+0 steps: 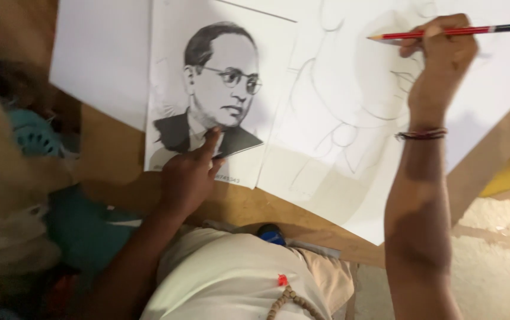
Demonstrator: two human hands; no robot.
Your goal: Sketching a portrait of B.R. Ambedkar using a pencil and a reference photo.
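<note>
- Head view, item one: my right hand [439, 59], raised over the far right part of the drawing sheet, fingers curled shut around a red pencil [445, 32].
- Red pencil: held nearly level, sharpened tip pointing left, dark end cap pointing right; I read the tip as just above the paper, though I cannot tell whether it touches.
- Right wrist: a dark red thread bracelet [421, 134] wrapped around it.
- Left hand [188, 178]: resting on the near edge of the printed portrait [219, 95], index finger stretched out and pressing on the lower part of the print, other fingers loosely folded; it grips nothing.
- Printed portrait: a black-and-white print on white paper of a person in glasses and a dark jacket, lying flat near the middle of the wooden board [249, 204], its right edge overlapping the drawing sheet.
- Drawing sheet [350, 118]: large white paper covering the right part of the board, carrying faint pencil outlines of the same figure; its near corner hangs past the board's near edge.
- Second white sheet [101, 53]: plain, at the board's far left, just beside the print.
- Near edge, below the board: my light-coloured shirt [237, 278], a string of beads [293, 302] and a small blue object [271, 235] I cannot identify.
- Left margin: blurred teal shape [35, 139], too soft to name.
</note>
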